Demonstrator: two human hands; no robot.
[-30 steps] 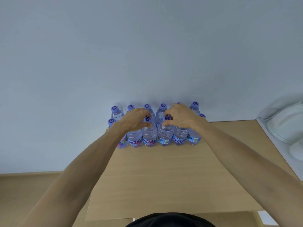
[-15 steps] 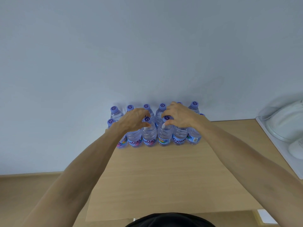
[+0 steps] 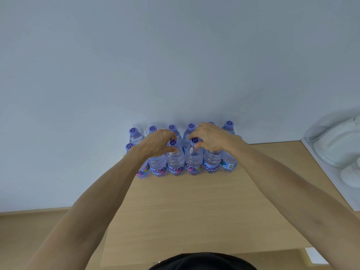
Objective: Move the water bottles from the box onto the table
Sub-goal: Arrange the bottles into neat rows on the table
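Hands, left (image 3: pixel 155 143) and right (image 3: pixel 211 137), pinching ribbed clear plastic bottles' (image 3: pixel 193 160) round caps

A single wide-angle head-worn view looks forward and down over a wooden bench (image 3: pixel 194 211) toward a pale wall (image 3: pixel 175 55). Both forearms reach away from the lens, the left hand (image 3: pixel 155 143) and right hand (image 3: pixel 212 139) at mid-frame by the water bottles (image 3: pixel 176 158) against the wall. Dark clothing fills the bottom edge, nearest the camera.
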